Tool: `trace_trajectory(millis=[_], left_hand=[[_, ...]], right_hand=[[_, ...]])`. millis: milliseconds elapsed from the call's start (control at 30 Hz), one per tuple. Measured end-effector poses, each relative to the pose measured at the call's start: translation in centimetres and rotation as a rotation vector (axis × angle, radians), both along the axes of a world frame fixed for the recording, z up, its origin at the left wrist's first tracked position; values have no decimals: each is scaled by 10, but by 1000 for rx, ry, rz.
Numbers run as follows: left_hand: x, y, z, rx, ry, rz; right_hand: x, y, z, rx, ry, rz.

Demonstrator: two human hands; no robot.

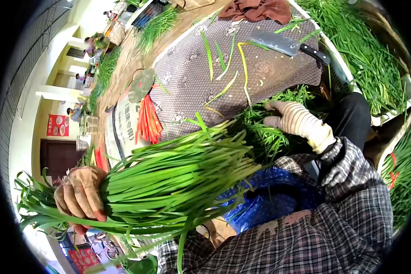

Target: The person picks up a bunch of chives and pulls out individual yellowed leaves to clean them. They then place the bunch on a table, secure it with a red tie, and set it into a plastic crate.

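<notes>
A thick bunch of green garlic chives (169, 178) lies across the lower left of the head view. My left hand (81, 194), in a dirt-stained brownish glove, is wrapped round it near its left end; the leaves fan out to the right. My right hand (297, 123), in a cream striped glove, hovers at a heap of loose chive trimmings (271, 137) with thumb and fingers apart; no object shows between them. Beyond both hands is a work surface covered in patterned grey-brown cloth (182, 86). Stray leaves and a yellowed stalk (244, 68) lie on it.
A cleaver (276, 42) with a black handle and a brown rag (255, 10) lie at the surface's far side. Red strips (148, 121) hang at its left edge. Heaped chives (370, 55) fill the right side. Other people are in the left background.
</notes>
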State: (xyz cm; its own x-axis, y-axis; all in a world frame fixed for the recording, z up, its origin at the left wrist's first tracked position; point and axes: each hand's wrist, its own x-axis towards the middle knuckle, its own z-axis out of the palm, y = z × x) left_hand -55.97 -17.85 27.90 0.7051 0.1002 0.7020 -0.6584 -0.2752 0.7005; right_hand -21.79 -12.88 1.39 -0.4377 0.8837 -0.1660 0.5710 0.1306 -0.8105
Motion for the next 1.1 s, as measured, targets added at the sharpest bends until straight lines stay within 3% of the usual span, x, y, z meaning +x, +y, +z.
trace_trajectory(millis=[33,67,100,133,167,200,267,333,400,467,533,567,600,667,733,800,867,933,967,1000,1100], left_hand=[[2,-1,-5,13,-37,82],[5,7,-3,31,15,40],[9,12,-5,35,18,25],[13,16,-11,-5,2,40],[17,19,-14,-45,-14,56],[22,21,-14,-44,-13,50],[23,19,-12,-51,-84,-4],[15,2,0,-57,7,118],[14,-1,-7,-35,-62,101],[11,-1,-7,-13,-45,89],[9,1,-5,15,-30,73],[8,2,-2,30,12,61],[8,4,0,46,56,44],[7,2,0,31,41,109],[11,2,3,31,50,122],[6,-2,-1,7,-73,133],[1,1,2,21,-62,11],[-7,-3,-4,35,-86,52],[6,-4,-8,-2,-85,77],[21,2,-3,87,-2,47],[17,-2,-5,105,-66,113]], right_hand=[[-2,-2,33,-39,135,84],[-16,-3,30,8,390,137],[-36,-7,31,-143,750,202],[-43,-17,72,-216,779,180],[-78,-7,57,-98,859,242],[-94,-10,57,-241,1032,231],[-104,-3,39,888,344,173],[-82,7,14,237,112,118],[-47,7,-39,488,226,-34],[-27,15,-25,339,-289,-75],[-9,0,21,245,-205,-70],[-10,-9,40,290,-47,-141],[-18,-18,38,308,439,-149],[-38,-30,46,472,649,-48],[-44,-29,37,262,395,133],[-42,-41,24,281,558,-20],[-30,-40,-9,182,319,-25],[-18,-36,-30,391,-3,-1],[-15,-31,-27,377,-223,28],[-11,-22,-35,246,-300,-30],[1,-5,-39,123,-490,-23]])
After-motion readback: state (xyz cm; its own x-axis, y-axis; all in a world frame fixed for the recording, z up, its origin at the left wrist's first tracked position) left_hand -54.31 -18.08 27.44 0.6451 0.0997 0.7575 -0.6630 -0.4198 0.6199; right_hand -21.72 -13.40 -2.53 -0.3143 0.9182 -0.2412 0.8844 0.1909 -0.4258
